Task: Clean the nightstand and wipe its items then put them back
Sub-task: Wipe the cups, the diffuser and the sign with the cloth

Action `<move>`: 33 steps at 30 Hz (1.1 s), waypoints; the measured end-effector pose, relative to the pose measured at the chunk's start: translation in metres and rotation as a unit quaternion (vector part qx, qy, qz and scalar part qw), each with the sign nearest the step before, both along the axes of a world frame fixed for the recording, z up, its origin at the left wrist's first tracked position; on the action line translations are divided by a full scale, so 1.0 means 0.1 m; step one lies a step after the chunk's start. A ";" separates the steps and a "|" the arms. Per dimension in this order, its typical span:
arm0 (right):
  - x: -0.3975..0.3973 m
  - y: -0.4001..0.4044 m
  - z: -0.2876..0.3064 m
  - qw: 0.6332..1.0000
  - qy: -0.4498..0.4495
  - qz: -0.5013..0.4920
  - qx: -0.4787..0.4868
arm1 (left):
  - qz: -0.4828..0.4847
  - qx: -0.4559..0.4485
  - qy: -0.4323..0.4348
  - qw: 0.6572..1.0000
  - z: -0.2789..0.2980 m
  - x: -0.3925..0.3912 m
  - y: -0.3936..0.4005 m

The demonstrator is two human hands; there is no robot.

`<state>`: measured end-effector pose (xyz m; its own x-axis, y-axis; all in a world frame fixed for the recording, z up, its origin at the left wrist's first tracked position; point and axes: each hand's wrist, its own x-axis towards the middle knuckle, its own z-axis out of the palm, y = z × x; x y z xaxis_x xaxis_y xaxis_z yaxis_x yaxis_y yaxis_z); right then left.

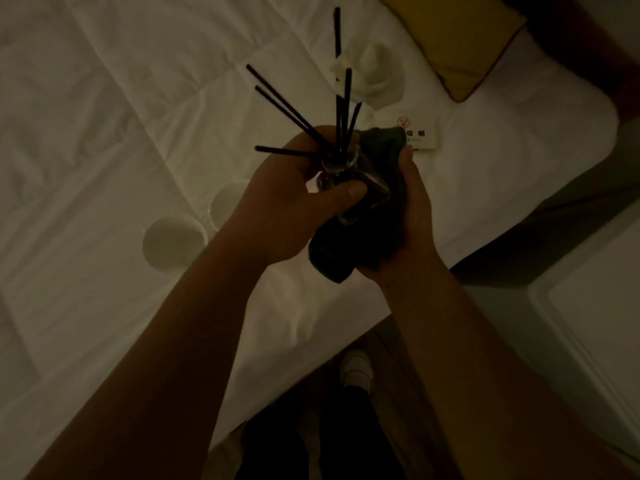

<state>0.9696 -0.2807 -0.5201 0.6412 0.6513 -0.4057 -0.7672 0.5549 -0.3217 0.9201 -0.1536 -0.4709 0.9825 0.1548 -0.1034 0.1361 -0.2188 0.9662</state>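
Note:
Over the bed I hold a glass reed diffuser bottle [341, 169] with several black sticks [294, 112] fanning out of its neck. My left hand [291, 206] grips the bottle, thumb across its front. My right hand [412, 220] holds a dark green cloth [349, 251] wrapped against the bottle's right side and underside. Two white cups [173, 242] [225, 202] stand on the bedcover to the left. A small white no-smoking sign [420, 135] lies on the bed just behind the cloth. The white nightstand [588, 306] is at the right edge.
A crumpled white tissue [374, 74] lies on the bed behind the sticks. A yellow pillow [457, 43] sits at the top right. The white bedcover [104, 116] spreads across the left. My shoe [356, 368] stands on the floor between bed and nightstand.

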 end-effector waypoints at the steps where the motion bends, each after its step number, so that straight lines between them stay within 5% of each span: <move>1: 0.01 -0.01 0.00 1.000 0.003 0.018 0.000 | -0.016 0.006 0.004 1.000 0.00 0.00 0.04; 6: -0.13 -0.01 -0.05 0.999 0.007 0.050 0.001 | -0.060 0.098 0.037 0.993 -0.02 0.01 0.11; 10: -0.14 0.00 -0.01 0.999 -0.005 0.002 0.041 | 0.105 0.173 0.053 0.978 -0.03 -0.08 -0.22; 17: -0.15 0.04 -0.01 0.997 -0.065 0.005 -0.037 | 0.240 0.164 -0.002 0.957 -0.01 -0.09 -0.37; 26: -0.02 -0.15 0.03 0.994 0.050 0.097 -0.011 | 0.007 0.104 0.012 0.994 0.09 -0.16 -0.02; 30: -0.03 -0.21 0.02 0.982 0.002 0.169 -0.089 | 0.037 0.156 -0.013 0.987 0.06 -0.12 0.04; 33: -0.08 -0.25 0.04 0.978 -0.065 0.150 -0.130 | 0.106 0.113 0.006 0.988 0.02 -0.13 -0.01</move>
